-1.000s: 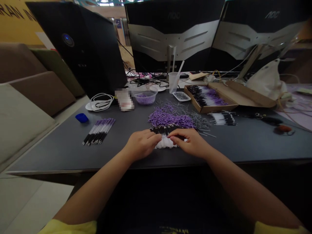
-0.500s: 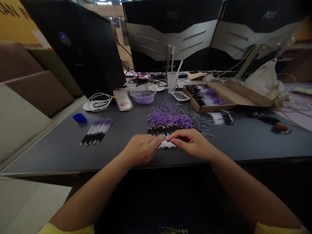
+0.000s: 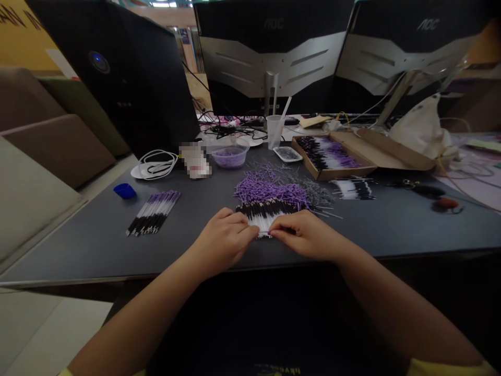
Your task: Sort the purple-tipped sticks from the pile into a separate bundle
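Near the desk's front edge, my left hand (image 3: 227,237) is closed, its thumb and fingertips at the near end of a row of black-and-white sticks (image 3: 260,211). Facing it, my right hand (image 3: 307,235) pinches something small, too tiny to make out, over the white ends. The fingertips of both hands are a small distance apart. Just behind the row lies a heap of small purple pieces (image 3: 270,189), with thin grey pieces (image 3: 319,193) to its right. A bundle of purple, white and black sticks (image 3: 154,213) rests to the left.
An open cardboard box (image 3: 332,154) holds more sticks. White-and-black sticks (image 3: 354,189) lie before it. Behind the heap are a purple-filled bowl (image 3: 230,156), a small tray (image 3: 288,154) and a cup with a straw (image 3: 274,133). A blue cap (image 3: 124,191) sits left.
My left hand has drawn slightly left and my right hand has lowered a little. The gap between their fingertips is wider, and more of the white sticks shows. The view has shifted slightly.
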{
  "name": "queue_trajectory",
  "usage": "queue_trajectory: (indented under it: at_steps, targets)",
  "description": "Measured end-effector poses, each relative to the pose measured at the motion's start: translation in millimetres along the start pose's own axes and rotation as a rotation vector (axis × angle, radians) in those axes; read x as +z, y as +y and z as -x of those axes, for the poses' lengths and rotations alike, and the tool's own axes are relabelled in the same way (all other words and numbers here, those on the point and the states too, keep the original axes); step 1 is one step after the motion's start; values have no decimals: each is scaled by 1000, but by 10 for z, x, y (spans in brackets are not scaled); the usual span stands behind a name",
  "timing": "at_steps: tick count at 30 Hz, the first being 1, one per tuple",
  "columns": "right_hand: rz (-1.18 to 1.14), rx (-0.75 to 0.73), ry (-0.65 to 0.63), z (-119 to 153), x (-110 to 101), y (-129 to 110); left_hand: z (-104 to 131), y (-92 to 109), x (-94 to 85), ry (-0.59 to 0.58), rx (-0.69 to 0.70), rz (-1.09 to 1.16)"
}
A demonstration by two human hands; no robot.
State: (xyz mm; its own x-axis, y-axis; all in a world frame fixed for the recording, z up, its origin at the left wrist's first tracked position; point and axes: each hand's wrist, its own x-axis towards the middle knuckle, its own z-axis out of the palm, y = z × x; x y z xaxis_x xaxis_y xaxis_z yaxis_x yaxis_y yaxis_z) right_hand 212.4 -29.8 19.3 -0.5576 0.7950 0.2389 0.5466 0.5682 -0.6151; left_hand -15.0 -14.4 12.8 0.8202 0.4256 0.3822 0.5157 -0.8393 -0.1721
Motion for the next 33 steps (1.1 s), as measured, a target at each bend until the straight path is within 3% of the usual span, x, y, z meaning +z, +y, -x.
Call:
queue_trajectory:
  at_steps: [8,15,19,22,27,30,33]
  targets:
    - [-131,-132,-75,2,21,15,46,115,-119,-118,-35,202]
    - [-317,136,-162,-18,89,70,4,123,-17,-83,11,27]
    - [-341,176,-211,-30,5,68,-24,82,-3,-96,-7,19]
    - [-216,202,-197,-1,-202,158,-21,29,-17,-159,-59,67]
    - [407,417,-16,98,-636,631,2,-55,-28,-193,-140,50]
    - [575,631,-55,151,-771,941,-2,-65,-16,-226,-150,59]
    - [573,733,-150,183,-795,1114,-15,-53,4,-253,-142,86]
